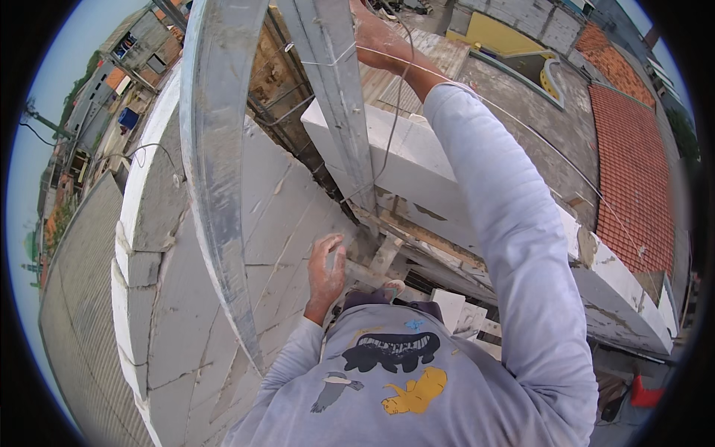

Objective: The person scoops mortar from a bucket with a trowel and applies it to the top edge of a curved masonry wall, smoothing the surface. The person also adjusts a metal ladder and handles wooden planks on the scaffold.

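Observation:
My right arm reaches up and forward, and my right hand [375, 37] is at the top edge of the picture beside an upright grey metal channel [331, 97]. Its fingers are cut off or hidden there, so I cannot see whether they grip the channel. Low in front of my chest, my left hand [327, 277] hangs loosely open, fingers slightly bent, with nothing in it. It is near a wall of pale blocks [279, 216]. A long, wide metal strip [220, 141] stands to the left of the channel. A thin string [506, 112] runs from the channel toward the right.
Another pale block wall [417, 156] runs right under my raised arm. Between the walls, steel bars [287, 112] stand in a gap. My foot [395, 287] shows below, above a deep drop. A corrugated roof [82, 298] lies left, a red tiled roof [633, 186] right.

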